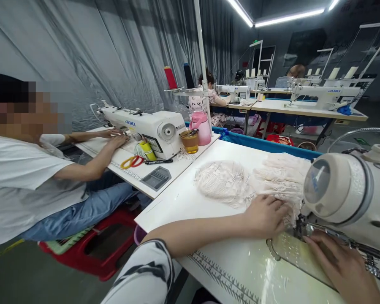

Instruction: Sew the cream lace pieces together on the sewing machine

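My left hand [267,216] lies on the table against a gathered white lacy fabric [281,171], its fingers curled over the near edge beside the needle. My right hand [342,261] is at the other side of the presser foot [300,226], with thumb and forefinger drawn together; what is between them is too small to make out. Over both hands stands the white head of a sewing machine [345,190]. Left of the fabric lies a loose heap of white threads or trimmings [221,181].
A ruler strip [221,276] runs along the table's front edge. On the adjoining table, a co-worker's hands [115,139] are at another sewing machine [145,122]. Scissors [131,162], a tea cup [190,141] and a pink jug [201,126] stand or lie there. A red stool [104,253] is below.
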`<state>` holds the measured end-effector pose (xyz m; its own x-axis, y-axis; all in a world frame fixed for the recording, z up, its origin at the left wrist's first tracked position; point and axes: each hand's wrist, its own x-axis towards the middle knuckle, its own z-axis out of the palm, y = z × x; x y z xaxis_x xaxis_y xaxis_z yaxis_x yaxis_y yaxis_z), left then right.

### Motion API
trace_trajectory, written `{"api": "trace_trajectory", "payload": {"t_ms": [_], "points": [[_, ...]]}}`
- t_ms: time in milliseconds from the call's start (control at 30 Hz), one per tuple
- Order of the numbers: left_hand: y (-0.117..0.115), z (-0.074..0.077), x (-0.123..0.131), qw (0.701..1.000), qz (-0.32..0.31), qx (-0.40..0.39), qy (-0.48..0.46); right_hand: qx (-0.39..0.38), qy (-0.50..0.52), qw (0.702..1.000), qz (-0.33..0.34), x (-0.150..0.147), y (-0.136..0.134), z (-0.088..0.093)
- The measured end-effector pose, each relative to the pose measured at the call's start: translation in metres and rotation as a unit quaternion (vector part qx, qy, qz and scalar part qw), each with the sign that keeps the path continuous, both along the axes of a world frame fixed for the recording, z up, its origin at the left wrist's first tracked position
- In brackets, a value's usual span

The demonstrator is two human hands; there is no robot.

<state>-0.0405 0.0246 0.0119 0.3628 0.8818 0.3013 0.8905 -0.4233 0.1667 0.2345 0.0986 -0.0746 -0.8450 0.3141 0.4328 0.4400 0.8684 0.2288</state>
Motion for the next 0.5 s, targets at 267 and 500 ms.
{"api": "trace_trajectory", "payload": {"t_ms": [267,500], "points": [[0.082,0.009,0.002,0.995,0.093,-0.012,-0.037,-0.176,0.139,0.968,-0.116,-0.025,-0.020,0.025],[0.117,0.017,0.001,0.994,0.077,-0.030,-0.076,-0.263,0.212,0.920,-0.199,-0.048,-0.038,0.053]]}}
